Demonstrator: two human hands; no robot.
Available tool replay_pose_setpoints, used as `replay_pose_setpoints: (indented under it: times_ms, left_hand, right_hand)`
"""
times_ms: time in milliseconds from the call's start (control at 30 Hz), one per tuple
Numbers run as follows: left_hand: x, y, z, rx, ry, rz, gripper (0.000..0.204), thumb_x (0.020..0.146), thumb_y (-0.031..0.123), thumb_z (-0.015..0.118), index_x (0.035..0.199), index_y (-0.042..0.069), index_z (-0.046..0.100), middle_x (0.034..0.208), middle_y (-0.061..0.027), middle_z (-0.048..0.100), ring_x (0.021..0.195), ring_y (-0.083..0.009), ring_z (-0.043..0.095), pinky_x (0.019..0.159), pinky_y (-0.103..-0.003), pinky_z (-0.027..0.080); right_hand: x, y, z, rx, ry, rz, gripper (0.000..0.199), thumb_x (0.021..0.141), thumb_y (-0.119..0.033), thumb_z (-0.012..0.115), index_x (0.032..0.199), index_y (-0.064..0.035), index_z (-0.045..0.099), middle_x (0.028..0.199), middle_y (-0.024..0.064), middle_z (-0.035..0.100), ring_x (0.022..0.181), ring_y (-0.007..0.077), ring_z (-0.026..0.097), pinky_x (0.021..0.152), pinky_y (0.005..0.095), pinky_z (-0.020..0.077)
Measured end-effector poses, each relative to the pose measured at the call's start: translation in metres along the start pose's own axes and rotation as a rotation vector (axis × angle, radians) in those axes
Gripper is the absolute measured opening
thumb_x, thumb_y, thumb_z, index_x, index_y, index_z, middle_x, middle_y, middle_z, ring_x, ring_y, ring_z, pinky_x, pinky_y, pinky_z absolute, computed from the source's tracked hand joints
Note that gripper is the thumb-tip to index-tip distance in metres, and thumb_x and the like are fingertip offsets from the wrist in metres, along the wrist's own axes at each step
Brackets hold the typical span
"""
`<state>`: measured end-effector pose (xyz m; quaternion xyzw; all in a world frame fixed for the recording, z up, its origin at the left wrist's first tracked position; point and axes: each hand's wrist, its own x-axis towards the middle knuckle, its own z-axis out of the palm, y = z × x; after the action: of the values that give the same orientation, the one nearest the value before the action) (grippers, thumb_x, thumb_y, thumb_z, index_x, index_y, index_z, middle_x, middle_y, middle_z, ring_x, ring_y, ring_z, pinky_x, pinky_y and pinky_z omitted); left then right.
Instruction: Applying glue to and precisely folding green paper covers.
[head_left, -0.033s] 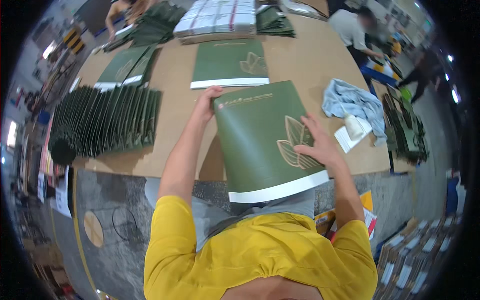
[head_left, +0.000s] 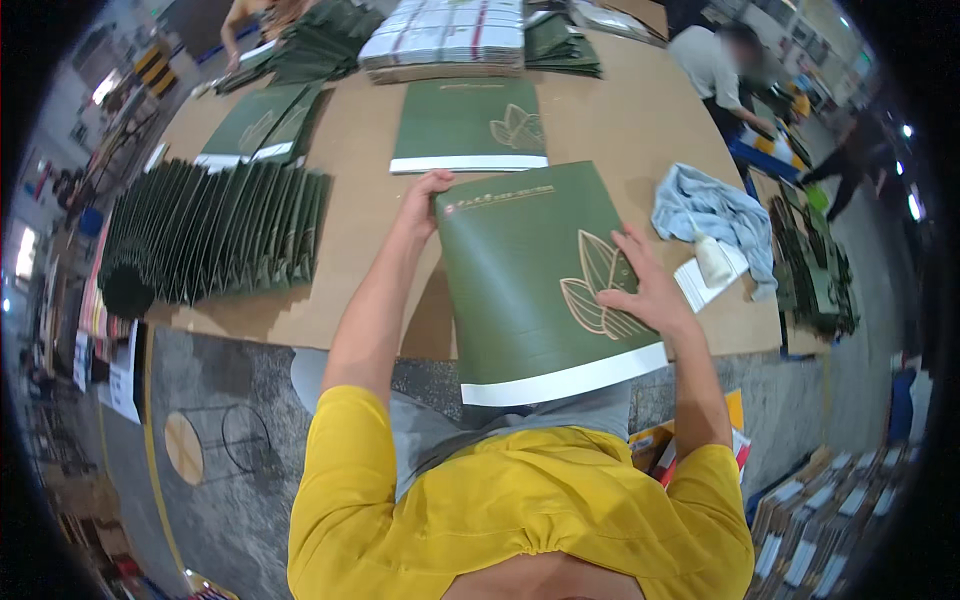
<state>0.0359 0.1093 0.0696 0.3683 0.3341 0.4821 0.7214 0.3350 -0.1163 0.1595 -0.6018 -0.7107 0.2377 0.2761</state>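
A flat green paper bag (head_left: 520, 290) with a white strip along its near edge and gold leaf outlines is held over the table's near edge, slightly tilted. My left hand (head_left: 428, 195) grips its upper left corner, the fingers partly hidden behind it. At the right side, my right hand (head_left: 645, 285) has its thumb on the front face near the leaf print and its fingers at the edge. Just beyond lies a similar green bag (head_left: 468, 125), flat on the table. To the left, a fanned row of folded green bags (head_left: 220, 235) stands along the table edge.
A light blue cloth (head_left: 705, 205) and a white bottle (head_left: 713, 260) on a white card lie at the right. White bundles (head_left: 445, 40) are stacked at the far side. More green bags (head_left: 255, 125) lie at left. Other people work beyond the table. A round stool (head_left: 185, 448) stands below left.
The whole view has shifted a little, so the table's things appear slightly further right. Both hands keep the same hold on the green paper bag.
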Motion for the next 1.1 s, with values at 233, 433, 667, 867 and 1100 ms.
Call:
replay_pose_setpoints:
  times_ms: [233,433,667,867,1100]
  left_hand:
    - [-0.001,-0.043,-0.062,0.163,0.125,0.099,0.015,0.077,0.020,0.060,0.082,0.006,0.058,0.075,-0.0034,0.055,0.068,-0.0143,0.054,0.062,-0.031,0.048]
    - [-0.026,-0.019,-0.034,0.995,0.238,0.231,0.036,0.083,0.038,0.058,0.079,0.003,0.060,0.065,-0.0077,0.062,0.062,-0.0167,0.061,0.058,-0.035,0.048]
    - [-0.023,-0.014,-0.021,1.374,0.239,0.209,0.043,0.087,0.046,0.050,0.080,0.006,0.065,0.062,-0.0096,0.063,0.068,-0.0291,0.063,0.070,-0.041,0.048]
    - [-0.028,-0.031,-0.067,1.593,0.347,0.579,0.029,0.085,0.036,0.056,0.079,0.007,0.062,0.071,-0.0123,0.063,0.076,-0.0302,0.060,0.069,-0.043,0.048]
    - [-0.068,-0.044,-0.048,1.969,0.302,0.331,0.024,0.082,0.024,0.055,0.095,0.005,0.049,0.100,-0.0152,0.058,0.084,-0.0302,0.057,0.074,-0.042,0.048]
  right_hand:
    - [0.005,-0.031,0.062,-0.326,-0.059,0.043,0.084,0.072,-0.027,0.069,0.138,0.0041,0.027,0.147,0.0224,0.015,0.131,0.0409,0.026,0.105,0.0430,0.0294]
    - [0.001,-0.023,0.069,-0.464,-0.017,0.033,0.083,0.069,-0.025,0.070,0.136,0.0045,0.029,0.146,0.0228,0.017,0.126,0.0404,0.032,0.103,0.0428,0.0321]
    - [0.007,-0.009,0.046,-0.316,-0.063,0.045,0.085,0.069,-0.026,0.070,0.138,0.0035,0.028,0.148,0.0195,0.015,0.131,0.0370,0.029,0.105,0.0396,0.0310]
    - [0.008,-0.039,0.077,-0.376,-0.060,-0.005,0.086,0.071,-0.029,0.070,0.138,0.0030,0.027,0.148,0.0198,0.016,0.129,0.0386,0.030,0.102,0.0409,0.0346]
    - [0.002,-0.043,0.101,-0.610,-0.047,-0.005,0.084,0.069,-0.027,0.070,0.135,0.0065,0.030,0.146,0.0221,0.017,0.124,0.0405,0.034,0.096,0.0453,0.0395]
